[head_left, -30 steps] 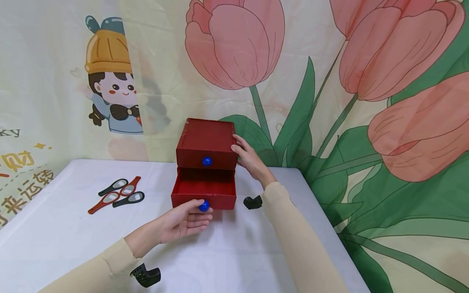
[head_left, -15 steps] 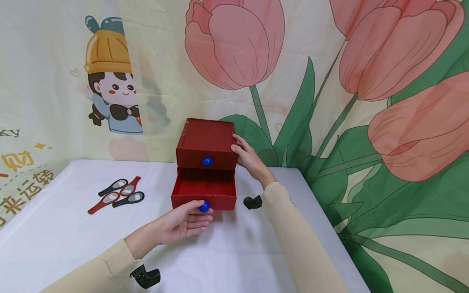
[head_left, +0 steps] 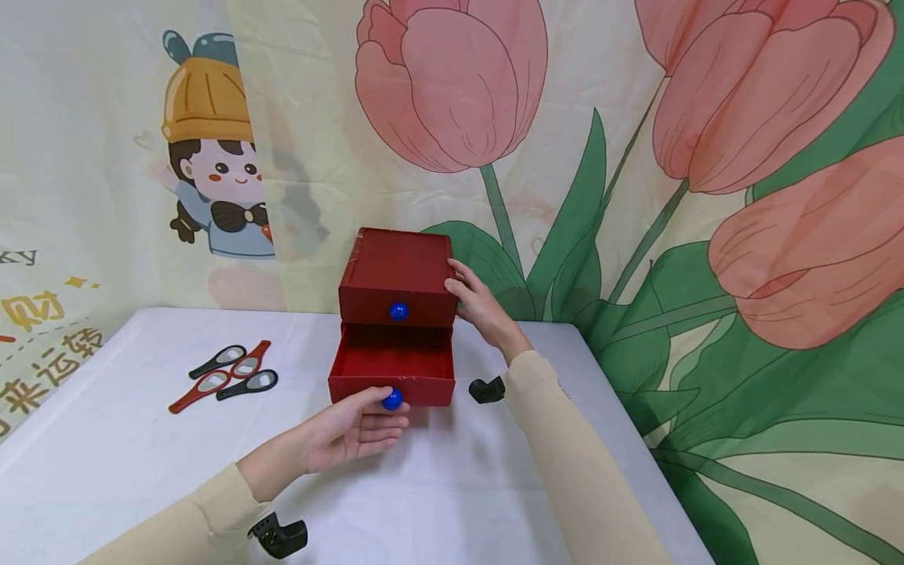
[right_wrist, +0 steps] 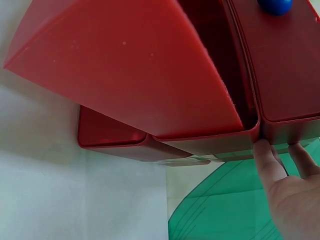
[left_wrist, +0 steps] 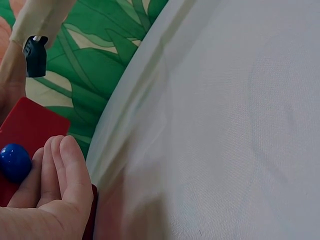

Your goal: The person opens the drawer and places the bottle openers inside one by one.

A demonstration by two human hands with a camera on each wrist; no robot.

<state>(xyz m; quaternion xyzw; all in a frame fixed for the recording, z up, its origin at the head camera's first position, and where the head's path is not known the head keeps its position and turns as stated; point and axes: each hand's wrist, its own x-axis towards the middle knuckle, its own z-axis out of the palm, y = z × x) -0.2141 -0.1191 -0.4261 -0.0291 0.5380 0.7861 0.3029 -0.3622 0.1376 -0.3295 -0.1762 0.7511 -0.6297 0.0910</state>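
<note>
A dark red drawer cabinet (head_left: pixel 406 259) stands at the back of the table. Its upper drawer (head_left: pixel 367 306) is closed, while a drawer (head_left: pixel 346 388) below it is pulled far out, its visible inside bare. My left hand (head_left: pixel 339 435) pinches that drawer's blue knob (head_left: pixel 392 399) between thumb and index finger; the other fingers extend below. In the left wrist view, the knob (left_wrist: pixel 15 162) lies beside the straight fingers. My right hand (head_left: pixel 487 310) rests against the cabinet's right side, with fingertips (right_wrist: pixel 265 155) on the side of the casing in the right wrist view.
To the left lie several small magnifying glasses, red (head_left: pixel 212 383) and black (head_left: pixel 249 384), overlapping on the white-covered table (head_left: pixel 106 471). A further red tier (right_wrist: pixel 107 132) sits below the pulled drawer in the right wrist view. A tulip-printed cloth (head_left: pixel 607 71) hangs behind.
The pulled drawer and its knob have come very slightly toward me with the left hand. My right hand stays in place on the cabinet's side.
</note>
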